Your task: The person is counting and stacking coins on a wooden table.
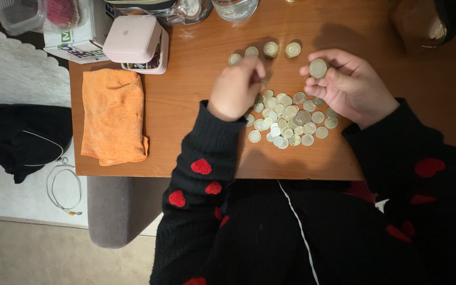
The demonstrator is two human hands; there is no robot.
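A heap of several coins [290, 119] lies on the wooden table [186, 105] just in front of me. My right hand [347, 84] holds one large coin [318, 68] between thumb and fingers, above the right edge of the heap. My left hand [236, 87] is curled into a fist over the heap's left side; its fingertips are hidden, so I cannot see whether they pinch a coin. Beyond the hands, several coins [265, 51] lie in a short row. Black sleeves with red hearts cover both arms.
An orange cloth [113, 115] lies on the table's left part. A pale pink case [133, 39] rests on a box at the back left, with clear containers and a glass [235, 9] behind. A dark bag [428, 21] stands at the back right.
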